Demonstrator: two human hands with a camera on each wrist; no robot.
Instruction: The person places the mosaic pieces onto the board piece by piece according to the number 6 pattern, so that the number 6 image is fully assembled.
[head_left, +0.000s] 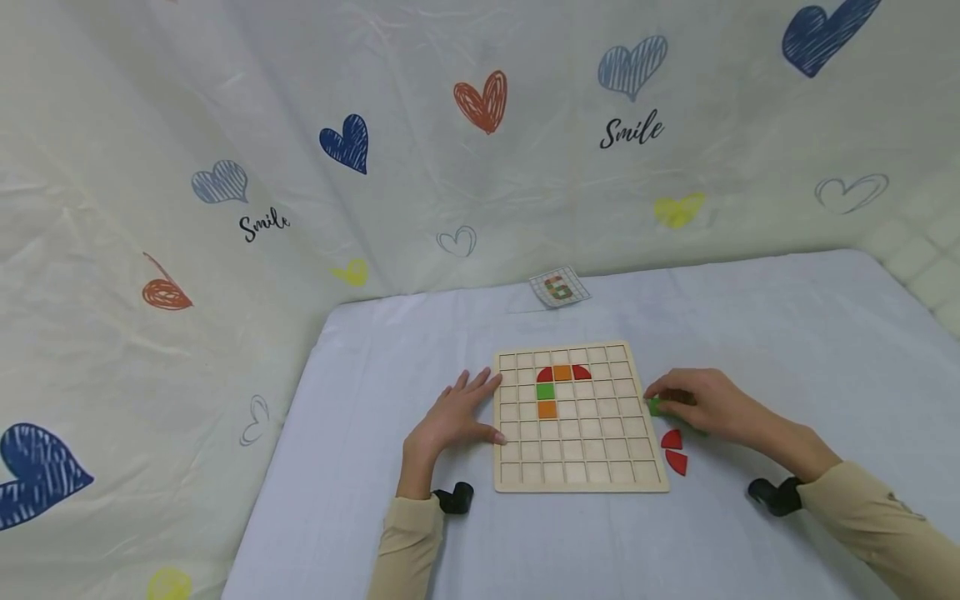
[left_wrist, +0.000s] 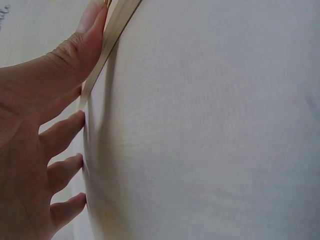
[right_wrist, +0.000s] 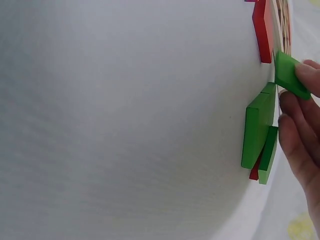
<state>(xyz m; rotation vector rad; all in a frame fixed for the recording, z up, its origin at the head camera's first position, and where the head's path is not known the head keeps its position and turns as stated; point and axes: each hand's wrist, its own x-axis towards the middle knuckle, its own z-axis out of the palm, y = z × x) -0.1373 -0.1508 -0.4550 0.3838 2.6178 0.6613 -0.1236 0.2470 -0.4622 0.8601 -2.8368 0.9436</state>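
Note:
A wooden grid board (head_left: 585, 477) lies on the table. Near its upper middle sit an orange square (head_left: 562, 372) between a red quarter-round (head_left: 545, 375) and another red one, with a green square (head_left: 545, 391) and a second orange square (head_left: 547, 409) below. My left hand (head_left: 456, 412) rests at the board's left edge, fingers spread, thumb on the rim. Beside the right edge, my right hand (head_left: 701, 402) pinches a green tile (right_wrist: 289, 75) between thumb and fingers. Other green pieces (right_wrist: 256, 131) lie under that hand in the right wrist view, mostly hidden from the head view.
Two red quarter-rounds (head_left: 672, 440) lie right of the board. A small card (head_left: 559, 287) with a coloured grid pattern lies at the table's back edge. White cloth (head_left: 360, 400) covers the table, and a curtain (head_left: 420, 192) printed with hearts hangs behind.

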